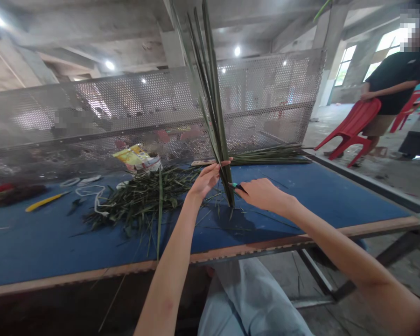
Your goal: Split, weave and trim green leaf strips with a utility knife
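Observation:
A bundle of long green stems (213,107) stands upright with its base on the blue table (38,242). My left hand (206,179) wraps its fingers round the stems just above the base. My right hand (262,193) is closed on a small dark-tipped tool with a teal handle (236,187), its tip against the foot of the bundle. A heap of cut green leaves (143,196) lies on the table to the left of my left hand.
A perforated metal screen (126,107) runs along the table's far side. More long stems (273,156) lie flat behind the bundle. A yellow packet (136,157), white cord (91,191) and a yellow strip (44,202) lie at left. A person stands by red plastic chairs (353,126) at right.

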The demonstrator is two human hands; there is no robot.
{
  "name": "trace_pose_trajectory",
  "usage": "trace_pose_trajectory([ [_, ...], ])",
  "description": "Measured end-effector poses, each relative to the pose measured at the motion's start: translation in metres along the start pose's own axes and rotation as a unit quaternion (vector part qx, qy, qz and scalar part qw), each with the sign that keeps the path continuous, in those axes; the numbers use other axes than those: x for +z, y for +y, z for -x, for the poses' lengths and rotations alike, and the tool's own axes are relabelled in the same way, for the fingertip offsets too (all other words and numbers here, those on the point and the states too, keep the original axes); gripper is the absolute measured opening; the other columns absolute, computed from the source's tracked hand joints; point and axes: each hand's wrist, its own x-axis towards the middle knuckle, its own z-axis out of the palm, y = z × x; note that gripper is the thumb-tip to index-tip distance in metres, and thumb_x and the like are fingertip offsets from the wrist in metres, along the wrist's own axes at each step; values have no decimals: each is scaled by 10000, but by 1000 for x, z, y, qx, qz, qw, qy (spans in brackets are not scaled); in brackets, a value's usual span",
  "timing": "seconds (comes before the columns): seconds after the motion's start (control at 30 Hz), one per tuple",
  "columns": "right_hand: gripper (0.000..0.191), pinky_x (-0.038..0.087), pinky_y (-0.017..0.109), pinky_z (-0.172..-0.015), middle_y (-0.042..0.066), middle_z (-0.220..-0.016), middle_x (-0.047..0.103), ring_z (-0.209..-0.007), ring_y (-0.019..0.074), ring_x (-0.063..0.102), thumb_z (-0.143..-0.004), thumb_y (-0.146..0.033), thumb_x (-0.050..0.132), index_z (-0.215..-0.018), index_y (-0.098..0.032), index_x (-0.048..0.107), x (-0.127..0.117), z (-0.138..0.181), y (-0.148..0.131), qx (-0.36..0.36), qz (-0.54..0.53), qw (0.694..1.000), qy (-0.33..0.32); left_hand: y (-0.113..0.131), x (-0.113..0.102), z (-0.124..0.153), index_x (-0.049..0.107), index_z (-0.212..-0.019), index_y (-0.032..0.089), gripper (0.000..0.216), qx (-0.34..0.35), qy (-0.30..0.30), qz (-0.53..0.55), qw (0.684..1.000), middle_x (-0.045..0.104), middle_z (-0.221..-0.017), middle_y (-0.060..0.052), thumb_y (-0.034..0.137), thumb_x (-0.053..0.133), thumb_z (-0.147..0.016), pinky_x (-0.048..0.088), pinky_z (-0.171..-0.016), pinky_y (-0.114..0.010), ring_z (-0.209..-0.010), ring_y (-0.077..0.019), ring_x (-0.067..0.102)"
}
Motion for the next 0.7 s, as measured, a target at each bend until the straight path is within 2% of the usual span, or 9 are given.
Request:
trace_pose_trajectory([
  [0.23,404,451,334,-653,184,-830,698,-766,273,679,-949,-330,345,-897,-110,681,-3,5,-15,16,39,997,-66,1,1,1,734,-891,204,178,-21,28,19,999,625,-1205,-60,293,675,-749,445,-890,-324,-1155,-245,537],
  [0.43,426,477,345,-650,203,-804,694,-777,286,685,-958,-313,322,-895,-91,680,0,10,-26,34,44,996,-77,1,1,1,732,-925,201,214,-4,4,5,1000,635,-1187,-56,317,671,-756,441,-901,-308,-1158,-239,533],
  [0.6,351,484,328,-629,217,-812,686,-805,294,683,-941,-216,356,-914,-80,680,2,13,-38,24,60,995,-81,1,0,1,732,-924,221,208,-4,14,-20,1000,638,-1185,-43,330,668,-760,446,-891,-296,-1180,-235,515],
  [0.7,282,490,334,-624,211,-862,690,-829,301,681,-895,-137,415,-941,-95,690,7,14,-46,7,65,990,-125,1,-1,1,733,-917,210,193,-7,25,6,1000,641,-1176,-57,300,671,-758,446,-890,-298,-1164,-233,527],
])
